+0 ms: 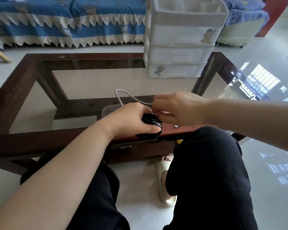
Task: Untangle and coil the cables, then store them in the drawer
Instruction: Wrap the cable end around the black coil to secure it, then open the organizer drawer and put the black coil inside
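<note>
Black coiled cable (pixel 150 122) is gripped steady by the left hand (pixel 131 119) while the right hand (pixel 176 107) pinches a white cable (pixel 123 95), apparently working it free

surface: glass-topped table (pixel 83 83) (dark wood frame) | on it: white drawer unit (pixel 178 52), far right corner

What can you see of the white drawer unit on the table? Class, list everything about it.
The drawer unit is white, seemingly translucent plastic, standing upright on the far right part of the glass table. It has three stacked drawers, all shut, and an open tray on top split into compartments. Cartoon stickers mark the top and bottom drawer fronts. Neither hand touches it; only the table does. Whatever is inside cannot be made out.
</note>
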Demonstrator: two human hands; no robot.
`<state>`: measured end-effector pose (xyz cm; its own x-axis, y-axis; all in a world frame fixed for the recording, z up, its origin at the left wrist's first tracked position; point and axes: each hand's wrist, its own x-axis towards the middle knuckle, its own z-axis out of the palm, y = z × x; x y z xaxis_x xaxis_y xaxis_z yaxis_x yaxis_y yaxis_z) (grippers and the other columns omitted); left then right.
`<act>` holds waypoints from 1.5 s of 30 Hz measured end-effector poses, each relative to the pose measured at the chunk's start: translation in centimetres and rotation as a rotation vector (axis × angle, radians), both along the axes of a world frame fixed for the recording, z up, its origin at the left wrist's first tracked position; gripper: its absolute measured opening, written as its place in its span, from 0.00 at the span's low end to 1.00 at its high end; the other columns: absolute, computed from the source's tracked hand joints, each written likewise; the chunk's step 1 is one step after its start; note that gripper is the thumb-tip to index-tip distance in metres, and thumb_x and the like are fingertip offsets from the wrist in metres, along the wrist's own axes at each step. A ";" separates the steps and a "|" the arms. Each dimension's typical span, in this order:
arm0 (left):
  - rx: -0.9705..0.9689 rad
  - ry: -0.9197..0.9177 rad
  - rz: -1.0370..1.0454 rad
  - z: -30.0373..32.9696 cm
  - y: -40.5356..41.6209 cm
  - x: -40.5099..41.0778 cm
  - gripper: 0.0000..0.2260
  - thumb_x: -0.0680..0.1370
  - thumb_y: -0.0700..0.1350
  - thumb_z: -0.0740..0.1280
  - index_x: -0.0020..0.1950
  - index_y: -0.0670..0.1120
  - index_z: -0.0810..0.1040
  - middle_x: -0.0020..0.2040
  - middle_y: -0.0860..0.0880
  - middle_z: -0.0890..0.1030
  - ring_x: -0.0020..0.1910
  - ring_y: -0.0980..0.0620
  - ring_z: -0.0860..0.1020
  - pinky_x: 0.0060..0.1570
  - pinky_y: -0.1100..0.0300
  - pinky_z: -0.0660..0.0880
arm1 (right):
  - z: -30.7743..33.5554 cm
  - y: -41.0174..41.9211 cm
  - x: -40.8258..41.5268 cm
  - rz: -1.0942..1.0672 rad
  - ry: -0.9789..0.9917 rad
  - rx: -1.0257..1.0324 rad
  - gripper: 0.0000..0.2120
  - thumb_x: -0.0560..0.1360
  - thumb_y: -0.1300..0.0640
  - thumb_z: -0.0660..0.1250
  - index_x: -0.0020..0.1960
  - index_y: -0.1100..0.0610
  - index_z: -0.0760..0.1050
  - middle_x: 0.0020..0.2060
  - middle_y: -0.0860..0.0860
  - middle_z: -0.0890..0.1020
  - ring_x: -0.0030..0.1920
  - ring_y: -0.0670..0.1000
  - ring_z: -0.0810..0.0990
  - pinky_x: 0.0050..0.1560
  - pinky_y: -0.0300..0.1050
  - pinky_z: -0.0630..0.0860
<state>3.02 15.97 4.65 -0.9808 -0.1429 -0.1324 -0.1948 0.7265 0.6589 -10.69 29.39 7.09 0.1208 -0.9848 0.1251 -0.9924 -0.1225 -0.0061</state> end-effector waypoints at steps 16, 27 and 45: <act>-0.973 0.287 0.024 -2.5 1.3 -1.5 0.17 0.62 0.54 0.79 0.37 0.44 0.79 0.33 0.46 0.80 0.37 0.44 0.78 0.43 0.54 0.71 | -2.5 -3.2 1.1 -1.117 -1.541 0.421 0.15 0.75 0.57 0.58 0.30 0.53 0.61 0.19 0.45 0.61 0.17 0.42 0.55 0.19 0.32 0.48; -0.208 0.317 0.280 -1.6 0.6 -2.9 0.18 0.73 0.59 0.71 0.54 0.47 0.80 0.44 0.52 0.81 0.47 0.49 0.79 0.44 0.57 0.71 | -1.0 -1.0 -4.3 -0.847 -1.387 0.115 0.18 0.79 0.44 0.60 0.39 0.56 0.76 0.25 0.48 0.70 0.23 0.45 0.65 0.23 0.38 0.61; 0.316 0.402 0.695 -1.6 -3.8 -11.8 0.16 0.71 0.62 0.70 0.47 0.51 0.82 0.43 0.53 0.84 0.46 0.52 0.81 0.51 0.48 0.79 | -7.0 -10.8 -20.4 -1.276 -2.249 -0.801 0.29 0.72 0.47 0.72 0.67 0.61 0.69 0.61 0.56 0.75 0.59 0.56 0.77 0.58 0.50 0.77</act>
<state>-8.74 12.17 3.01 -0.6650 -0.7434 0.0715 -0.2360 0.3000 0.9243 -31.04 18.63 0.10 -0.7568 -0.2620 -0.5988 0.6534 -0.3237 -0.6843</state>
